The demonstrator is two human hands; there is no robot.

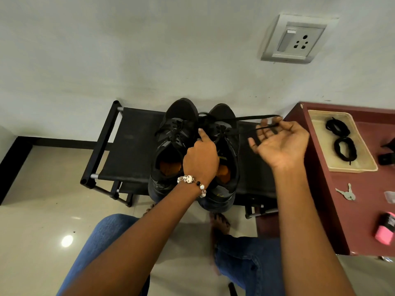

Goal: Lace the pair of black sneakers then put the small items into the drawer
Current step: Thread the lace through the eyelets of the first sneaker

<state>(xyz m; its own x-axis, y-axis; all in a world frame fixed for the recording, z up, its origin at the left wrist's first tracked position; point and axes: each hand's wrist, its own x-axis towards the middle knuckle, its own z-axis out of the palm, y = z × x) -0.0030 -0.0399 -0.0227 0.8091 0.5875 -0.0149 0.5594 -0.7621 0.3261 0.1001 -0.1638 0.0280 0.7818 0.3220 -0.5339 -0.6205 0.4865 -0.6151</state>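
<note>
While the left hand (201, 155) pins the right sneaker (222, 159) on the black rack (128, 146), the right hand (282, 144) pinches its lace (248, 118) taut; steady, even tension should seat it.

The left hand (201, 155) covers the gap between the two sneakers (177, 142) and part of the right shoe's tongue; its fingertips are hidden among the laces. The taut lace (248, 118) vanishes behind the right hand's (282, 144) fingers, so the grip itself is unclear. On the desk (363, 189), a black object (385, 159), a clear packet (390, 196) and a pink roll (384, 230) are cut by the right edge. The keys (347, 194) are too small to count. A bare foot (220, 225) below the rack (128, 150) is blurred.
</note>
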